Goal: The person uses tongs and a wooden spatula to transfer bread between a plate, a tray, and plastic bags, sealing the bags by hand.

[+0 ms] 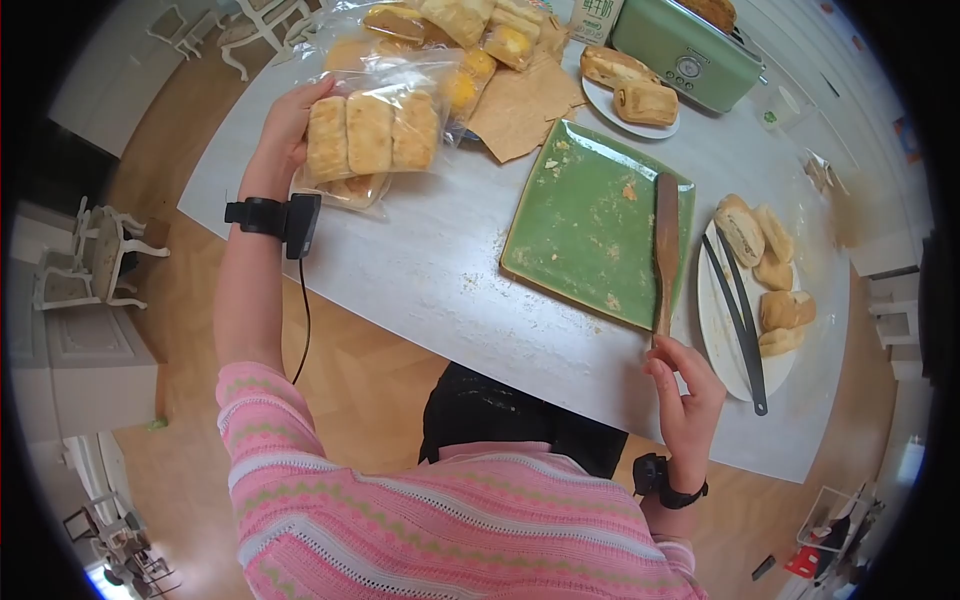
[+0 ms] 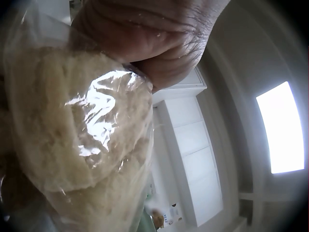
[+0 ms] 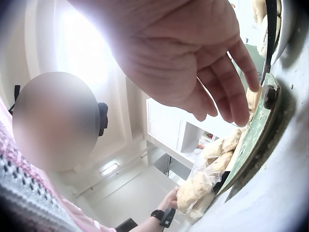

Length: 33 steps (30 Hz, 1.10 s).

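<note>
The left hand (image 1: 290, 122) grips the edge of a clear plastic bag of bread rolls (image 1: 370, 135) at the table's left; three rolls show side by side. In the left wrist view the bagged bread (image 2: 91, 121) fills the left side, beside the left hand (image 2: 145, 34). Near the front corner of the green square tray (image 1: 590, 220), the right hand (image 1: 690, 395) has its fingers loosely bent by the end of a brown wooden spatula (image 1: 667, 240), which lies along the tray's right side. In the right wrist view the right hand (image 3: 193, 58) holds nothing.
At the right, black tongs (image 1: 740, 320) lie across a white oval plate (image 1: 715, 340) with several bread pieces. Behind the tray are a small plate of bread (image 1: 660, 130), a green toaster (image 1: 690, 62) and brown paper (image 1: 520, 105). More bagged bread (image 1: 455, 20) lies at the back left.
</note>
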### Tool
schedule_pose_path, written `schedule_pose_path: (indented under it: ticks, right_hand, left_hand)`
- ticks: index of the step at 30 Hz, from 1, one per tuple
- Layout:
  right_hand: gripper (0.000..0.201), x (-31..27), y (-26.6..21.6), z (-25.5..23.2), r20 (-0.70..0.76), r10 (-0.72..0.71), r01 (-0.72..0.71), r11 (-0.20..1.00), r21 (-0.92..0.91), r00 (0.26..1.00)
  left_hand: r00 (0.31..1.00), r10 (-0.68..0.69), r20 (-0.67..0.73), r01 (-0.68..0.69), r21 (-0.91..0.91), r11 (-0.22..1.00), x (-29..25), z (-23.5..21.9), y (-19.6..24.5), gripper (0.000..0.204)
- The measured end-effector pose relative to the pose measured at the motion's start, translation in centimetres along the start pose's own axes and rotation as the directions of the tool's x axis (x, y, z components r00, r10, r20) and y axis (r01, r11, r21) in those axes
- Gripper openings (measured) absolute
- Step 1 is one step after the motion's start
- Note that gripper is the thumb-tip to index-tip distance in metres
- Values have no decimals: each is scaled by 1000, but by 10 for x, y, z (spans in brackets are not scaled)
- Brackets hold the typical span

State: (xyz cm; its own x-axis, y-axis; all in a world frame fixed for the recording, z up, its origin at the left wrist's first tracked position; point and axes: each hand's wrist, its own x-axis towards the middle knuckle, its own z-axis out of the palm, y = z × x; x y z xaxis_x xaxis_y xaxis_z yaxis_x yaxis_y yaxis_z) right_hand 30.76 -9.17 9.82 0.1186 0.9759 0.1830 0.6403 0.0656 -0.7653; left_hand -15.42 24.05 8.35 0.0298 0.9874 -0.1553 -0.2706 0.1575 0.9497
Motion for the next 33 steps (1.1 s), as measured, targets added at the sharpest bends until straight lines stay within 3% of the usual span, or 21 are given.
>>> schedule_pose_path:
  ticks: [4, 6, 7, 9, 10, 12, 15, 17, 19, 21, 22, 24, 27, 33]
  right_hand:
    - [22, 0, 0, 2, 9, -25, 25, 1000, -18, 1000]
    - [21, 0, -2, 1, 3, -25, 25, 1000, -18, 1000]
    - [20, -1, -2, 1, 2, -29, 29, 999, -18, 1000]
    - [20, -3, 0, -1, -3, -32, 32, 999, -21, 999]
    - [19, -4, 1, -3, 2, -38, 39, 999, -24, 999]
    - [19, -7, 4, -5, 0, -40, 40, 999, -23, 999]
    - [18, -9, 9, -8, -7, -55, 55, 998, -12, 998]
    - [18, -10, 10, -10, -38, -44, 43, 999, -14, 998]
    - [17, -12, 12, -13, -36, -136, 136, 991, -6, 990]
    - [16, -16, 18, -17, -51, -129, 129, 991, 15, 990]
    - [16, -19, 20, -19, -36, -149, 150, 987, 52, 988]
    - [16, -24, 23, -25, -43, -117, 119, 990, 70, 992]
    - [16, -30, 28, -32, -53, -90, 96, 989, 109, 995]
    - [14, -42, 39, -54, -112, -8, 27, 985, 170, 994]
  left_hand:
    - [1000, 14, -2, -14, 90, 996, -3, 38, -17, 29]
    - [969, 195, -150, -158, 226, 961, -10, 59, -29, 31]
    - [971, 193, -138, -159, 228, 961, -12, 64, -34, 31]
    - [881, 431, -193, -239, 605, 760, -17, 74, -44, 29]
    - [887, 427, -176, -244, 606, 757, -19, 78, -48, 29]
    - [850, 510, -127, -254, 751, 609, -23, 82, -52, 33]
    - [846, 516, -138, -296, 683, 668, -15, 84, -73, 34]
    - [799, 597, -67, -289, 828, 480, -23, 95, -72, 37]
    - [802, 597, -14, -233, 913, 335, -9, 81, -80, 40]
    - [783, 622, 18, -179, 964, 196, -11, 83, -76, 40]
    - [787, 615, 43, -204, 960, 194, -13, 85, -74, 40]
    - [785, 620, 14, -43, 999, 31, -16, 87, -73, 35]
    - [776, 629, 41, -41, 999, -15, -15, 81, -74, 32]
    - [774, 632, 43, -65, 998, 11, -18, 78, -78, 30]
